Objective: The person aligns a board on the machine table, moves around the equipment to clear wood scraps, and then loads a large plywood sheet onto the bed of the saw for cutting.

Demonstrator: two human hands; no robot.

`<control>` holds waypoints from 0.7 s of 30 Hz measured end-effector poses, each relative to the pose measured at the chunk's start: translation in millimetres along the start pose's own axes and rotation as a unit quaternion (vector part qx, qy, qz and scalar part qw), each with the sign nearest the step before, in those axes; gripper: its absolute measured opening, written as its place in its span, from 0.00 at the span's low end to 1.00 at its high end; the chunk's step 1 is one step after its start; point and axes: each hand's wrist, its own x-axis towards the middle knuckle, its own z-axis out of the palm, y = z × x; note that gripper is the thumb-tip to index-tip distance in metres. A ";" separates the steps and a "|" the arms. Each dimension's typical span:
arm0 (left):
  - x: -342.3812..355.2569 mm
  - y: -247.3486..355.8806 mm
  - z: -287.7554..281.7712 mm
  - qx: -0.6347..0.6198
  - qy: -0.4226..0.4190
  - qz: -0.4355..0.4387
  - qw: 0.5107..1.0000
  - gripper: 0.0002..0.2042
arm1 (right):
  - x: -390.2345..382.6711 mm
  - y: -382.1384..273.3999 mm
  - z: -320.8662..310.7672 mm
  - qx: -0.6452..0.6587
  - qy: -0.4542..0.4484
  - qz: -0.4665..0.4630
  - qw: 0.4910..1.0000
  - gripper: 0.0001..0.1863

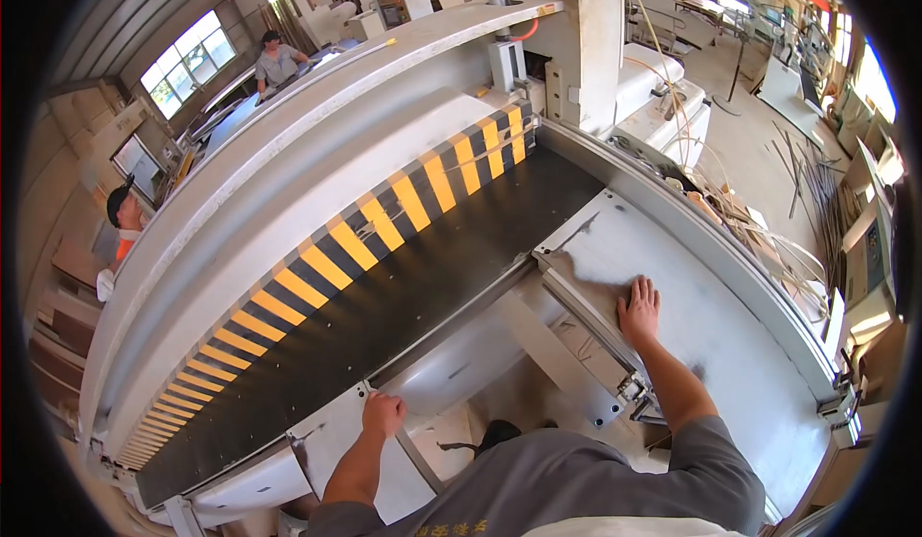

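Head view, hidden parts: the far end of the grey machine beam [317, 143] is bent away by the fisheye rim; its lower left end is cut off in shadow. The floor under the tables is mostly covered by the person's grey shirt [576, 479].
Head view, hard to make out: thin strips and offcuts [768, 239] at the right are heaped and cannot be counted.
Left hand [383, 412]: fingers are curled shut, the fist set on the top edge of the left support table [336, 441]; whether anything is gripped cannot be told.
Right hand [640, 308]: laid flat, fingers spread and released, palm pressed on the right support table [711, 345] near its left edge rail [586, 326].
Black bed [403, 287]: lies just beyond both hands, under the yellow-and-black striped guard [384, 220].
Edges: a gap is seen between the two tables, open down to the floor.
Open room: bare concrete is seen at the upper right.
Others: two people [277, 57] are seen well apart, beyond the beam at the left.
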 end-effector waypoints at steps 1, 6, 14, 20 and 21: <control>0.2 -2.5 -1.4 0.001 0.004 0.005 1.000 0.11 | -0.4 -3.8 -0.9 -0.003 0.000 0.000 1.000 0.36; -0.5 18.1 11.6 -0.014 0.017 0.011 1.000 0.11 | 1.7 12.8 -14.9 -0.019 -0.001 -0.001 1.000 0.35; 2.4 5.9 -2.8 0.026 -0.032 -0.012 0.999 0.11 | 0.6 3.6 0.7 -0.012 0.004 0.008 1.000 0.35; -2.7 0.1 0.2 0.031 -0.036 -0.011 0.999 0.11 | 2.2 0.4 4.4 -0.015 0.005 -0.003 1.000 0.36; -2.1 0.4 1.3 0.031 -0.031 -0.005 0.999 0.11 | 1.7 2.3 5.4 -0.016 0.005 -0.003 1.000 0.36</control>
